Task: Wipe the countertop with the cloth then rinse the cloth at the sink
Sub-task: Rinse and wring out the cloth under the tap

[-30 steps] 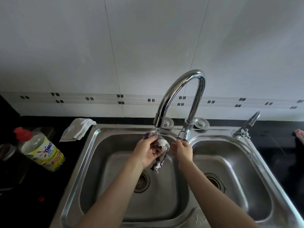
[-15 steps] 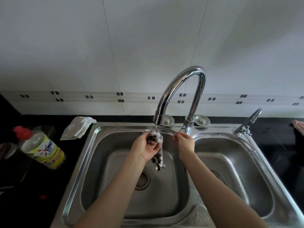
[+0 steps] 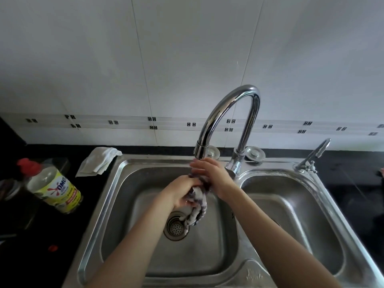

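A wet dark-and-white cloth (image 3: 197, 206) hangs bunched between both my hands over the left basin of the steel double sink (image 3: 116, 204), right under the spout of the curved chrome faucet (image 3: 226, 113). My left hand (image 3: 180, 191) grips the cloth's middle from the left. My right hand (image 3: 214, 175) is curled over the cloth's top end just below the spout. The cloth's loose tail dangles above the drain strainer (image 3: 175, 227).
A folded white cloth (image 3: 97, 162) lies on the black countertop (image 3: 353, 183) at the sink's back left corner. A detergent bottle (image 3: 52, 187) with a red cap stands to the left. A small second tap (image 3: 313, 156) sits behind the right basin.
My right hand left the faucet base and came onto the cloth's top. My left hand moved lower, and the cloth now stretches down toward the drain.
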Available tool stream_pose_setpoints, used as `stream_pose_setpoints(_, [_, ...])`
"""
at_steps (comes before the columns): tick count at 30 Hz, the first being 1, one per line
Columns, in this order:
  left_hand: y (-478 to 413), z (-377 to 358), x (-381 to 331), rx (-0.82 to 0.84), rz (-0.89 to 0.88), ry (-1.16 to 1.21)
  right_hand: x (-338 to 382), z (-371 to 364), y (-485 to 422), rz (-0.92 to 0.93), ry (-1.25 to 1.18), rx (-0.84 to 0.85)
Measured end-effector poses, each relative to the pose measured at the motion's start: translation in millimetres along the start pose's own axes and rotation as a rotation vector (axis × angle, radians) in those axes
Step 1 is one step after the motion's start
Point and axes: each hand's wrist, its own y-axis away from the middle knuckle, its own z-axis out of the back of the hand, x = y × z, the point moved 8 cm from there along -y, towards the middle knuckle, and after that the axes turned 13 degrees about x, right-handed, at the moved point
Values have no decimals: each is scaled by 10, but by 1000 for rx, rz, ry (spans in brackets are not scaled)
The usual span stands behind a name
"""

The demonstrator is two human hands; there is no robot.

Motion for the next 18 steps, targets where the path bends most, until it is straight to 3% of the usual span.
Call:
stream_pose_setpoints(3, [19,25,-42,-8,-2,-202,52,-250,22,21,593,93])
stream_pose_setpoints(5, [41,72,-25,-19,23,-228,38,-265,64,36,776,64])
stream_pose_setpoints(12, [140,181,136,-38,69,-99,107,-284,126,56,1184,-58])
stream_pose_setpoints(18, [373,575,44,-39,-15,-74,119,-210,157,-38,1100,315])
